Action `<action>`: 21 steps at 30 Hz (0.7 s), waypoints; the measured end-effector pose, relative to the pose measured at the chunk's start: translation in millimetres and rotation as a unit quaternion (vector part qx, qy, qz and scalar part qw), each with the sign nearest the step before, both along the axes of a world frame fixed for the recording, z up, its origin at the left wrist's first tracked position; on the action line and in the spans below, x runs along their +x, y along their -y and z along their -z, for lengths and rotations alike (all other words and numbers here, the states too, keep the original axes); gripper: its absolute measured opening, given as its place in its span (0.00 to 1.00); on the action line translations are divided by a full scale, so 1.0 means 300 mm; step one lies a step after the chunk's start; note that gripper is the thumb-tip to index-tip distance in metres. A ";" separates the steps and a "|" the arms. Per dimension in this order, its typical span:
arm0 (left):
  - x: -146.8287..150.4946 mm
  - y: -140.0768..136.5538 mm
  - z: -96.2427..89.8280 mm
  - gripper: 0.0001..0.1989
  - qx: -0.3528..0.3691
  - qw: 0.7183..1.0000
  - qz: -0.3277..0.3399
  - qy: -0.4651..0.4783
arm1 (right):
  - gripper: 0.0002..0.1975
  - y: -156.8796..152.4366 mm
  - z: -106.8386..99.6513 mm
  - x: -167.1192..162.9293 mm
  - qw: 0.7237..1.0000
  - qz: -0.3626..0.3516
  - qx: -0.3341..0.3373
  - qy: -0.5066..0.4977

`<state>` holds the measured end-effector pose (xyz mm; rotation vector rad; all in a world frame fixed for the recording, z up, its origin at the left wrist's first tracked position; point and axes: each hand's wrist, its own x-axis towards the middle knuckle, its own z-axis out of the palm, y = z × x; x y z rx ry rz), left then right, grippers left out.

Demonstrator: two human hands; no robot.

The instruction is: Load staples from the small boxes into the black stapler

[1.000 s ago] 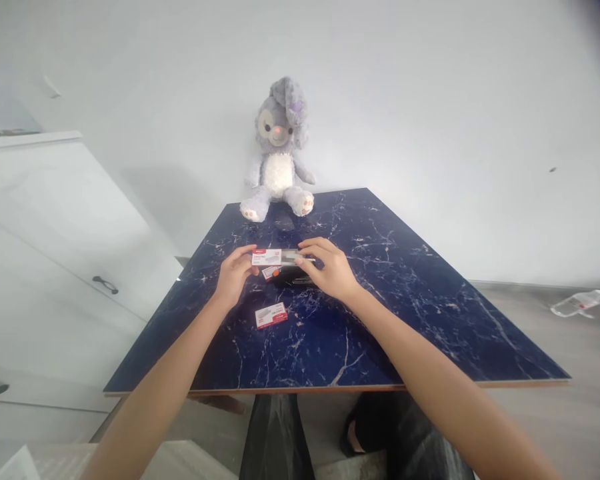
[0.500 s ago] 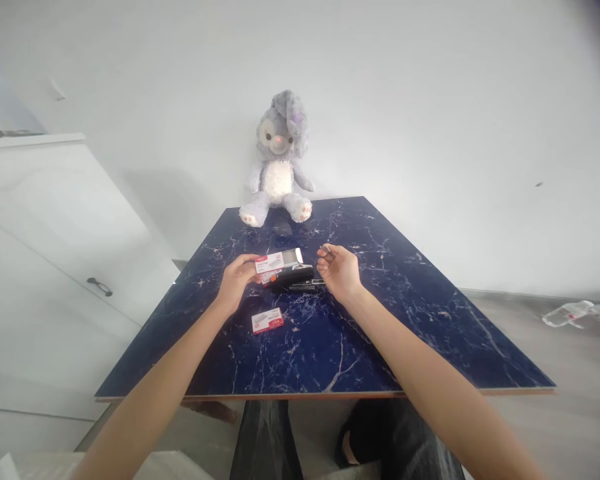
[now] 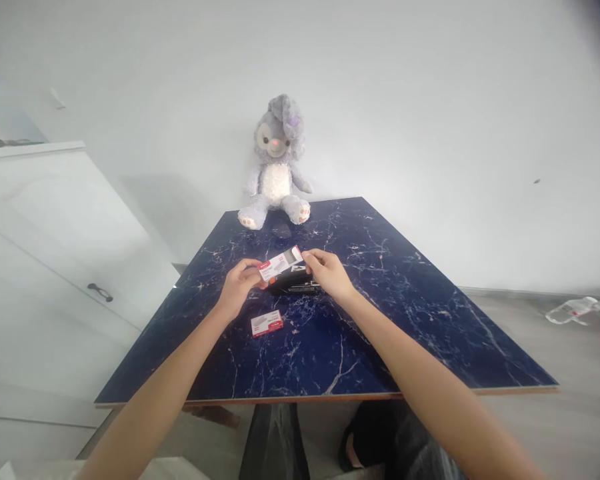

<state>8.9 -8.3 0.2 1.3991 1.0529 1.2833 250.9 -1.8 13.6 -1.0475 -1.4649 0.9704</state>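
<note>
My left hand (image 3: 241, 287) pinches the left end of a small red and white staple box (image 3: 276, 265), which tilts up towards the right. The box's right end has a grey window-like part and an opened end. Thumb and fingers of my right hand (image 3: 329, 272) close on that end. Just below and behind the held box, a black stapler (image 3: 287, 283) with an orange spot lies on the table, partly hidden by the box and my hands. A second red and white staple box (image 3: 267, 323) lies flat nearer to me.
A grey plush toy (image 3: 276, 167) sits at the far end of the dark blue marbled table (image 3: 380, 320), against the wall. White cabinets (image 3: 45, 267) stand on the left. Clear plastic bottles (image 3: 573, 311) lie on the floor at right.
My right hand has moved left from beside the box onto its open end. The held box has tilted, its right end rising. The second box and the stapler stay in place.
</note>
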 end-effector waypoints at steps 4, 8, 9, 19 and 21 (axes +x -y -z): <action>0.006 0.012 0.005 0.19 0.007 0.999 0.030 -0.027 | 0.20 0.020 -0.017 -0.002 0.993 0.017 0.067 0.094; 0.015 0.023 0.007 0.20 0.013 0.998 0.039 -0.044 | 0.21 0.046 -0.026 -0.012 0.982 0.007 0.121 0.147; 0.016 0.023 0.007 0.20 0.015 0.998 0.039 -0.048 | 0.20 0.050 -0.027 -0.012 0.980 0.004 0.128 0.152; 0.005 0.001 0.021 0.20 0.011 1.000 0.009 -0.005 | 0.15 0.031 -0.032 0.015 0.958 0.091 0.155 0.225; 0.005 0.002 0.023 0.17 0.013 0.999 0.015 -0.028 | 0.15 0.005 -0.031 0.054 0.953 0.157 0.120 0.230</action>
